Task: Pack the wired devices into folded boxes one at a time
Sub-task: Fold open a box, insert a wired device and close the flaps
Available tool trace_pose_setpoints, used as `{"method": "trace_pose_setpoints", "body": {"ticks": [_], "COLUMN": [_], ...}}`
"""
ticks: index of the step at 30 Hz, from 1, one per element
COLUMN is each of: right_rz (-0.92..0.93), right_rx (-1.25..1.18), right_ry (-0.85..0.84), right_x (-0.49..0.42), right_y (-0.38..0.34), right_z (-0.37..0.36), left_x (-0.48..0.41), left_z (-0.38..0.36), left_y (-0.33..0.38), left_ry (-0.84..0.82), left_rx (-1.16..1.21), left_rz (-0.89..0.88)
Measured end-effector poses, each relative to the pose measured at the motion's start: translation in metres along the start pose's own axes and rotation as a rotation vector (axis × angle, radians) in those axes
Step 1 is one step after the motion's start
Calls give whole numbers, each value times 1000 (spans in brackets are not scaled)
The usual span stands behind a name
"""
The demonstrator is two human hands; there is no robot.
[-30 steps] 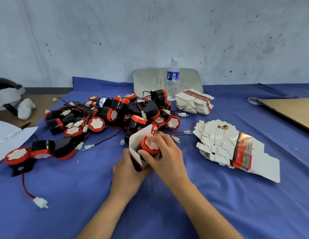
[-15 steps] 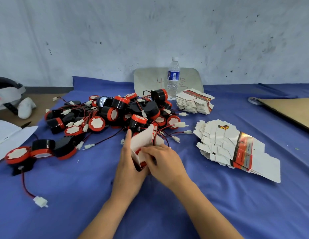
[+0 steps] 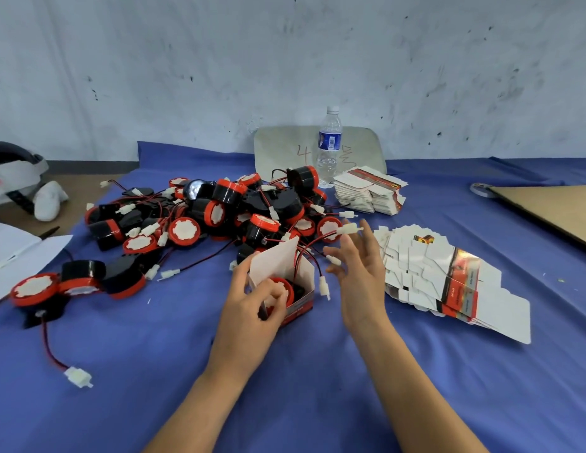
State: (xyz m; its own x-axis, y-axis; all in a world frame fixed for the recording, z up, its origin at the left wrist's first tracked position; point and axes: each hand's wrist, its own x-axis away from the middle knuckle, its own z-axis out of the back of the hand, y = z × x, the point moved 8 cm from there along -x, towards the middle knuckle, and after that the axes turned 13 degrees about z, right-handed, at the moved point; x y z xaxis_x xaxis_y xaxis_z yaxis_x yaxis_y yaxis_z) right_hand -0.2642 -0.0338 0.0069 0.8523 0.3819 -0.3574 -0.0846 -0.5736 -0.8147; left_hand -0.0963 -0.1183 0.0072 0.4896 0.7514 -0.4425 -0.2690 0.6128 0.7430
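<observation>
From the left edge of the blue tabletop (image 3: 154, 354) toward the middle lies a big heap of red and black wired devices (image 3: 219, 214). In the middle my left hand (image 3: 249, 312) grips the open small box (image 3: 275, 259), and one wired device (image 3: 282, 281) sits inside it with its red wires (image 3: 298, 256) sticking up out of the top. Just right of the box my right hand (image 3: 360, 276) is loose with its fingers spread and holds nothing, and the flat boxes (image 3: 448, 279) lie in a pile toward the right edge.

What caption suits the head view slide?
Left hand grips a box holding a device; open right hand beside its wires.
</observation>
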Motion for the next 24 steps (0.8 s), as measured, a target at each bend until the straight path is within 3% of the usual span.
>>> {"method": "trace_pose_setpoints", "body": {"ticks": [4,9,16,24], "right_rz": [291,529,436,441], "right_rx": [147,731,838,1112], "right_ry": [-169,-472,-495,-595], "right_x": [5,27,24,24], "right_y": [-29,-27,-13,-6], "right_z": [-17,-45,-41,-44], "left_x": [0,2,3,3], "left_z": [-2,-4,-14,-17], "left_y": [0,-5,-18,-18], "left_ry": [-2,-10,-88,-103], "left_rx": [-30,34,117,104], "left_rz": [-6,41,162,158]}}
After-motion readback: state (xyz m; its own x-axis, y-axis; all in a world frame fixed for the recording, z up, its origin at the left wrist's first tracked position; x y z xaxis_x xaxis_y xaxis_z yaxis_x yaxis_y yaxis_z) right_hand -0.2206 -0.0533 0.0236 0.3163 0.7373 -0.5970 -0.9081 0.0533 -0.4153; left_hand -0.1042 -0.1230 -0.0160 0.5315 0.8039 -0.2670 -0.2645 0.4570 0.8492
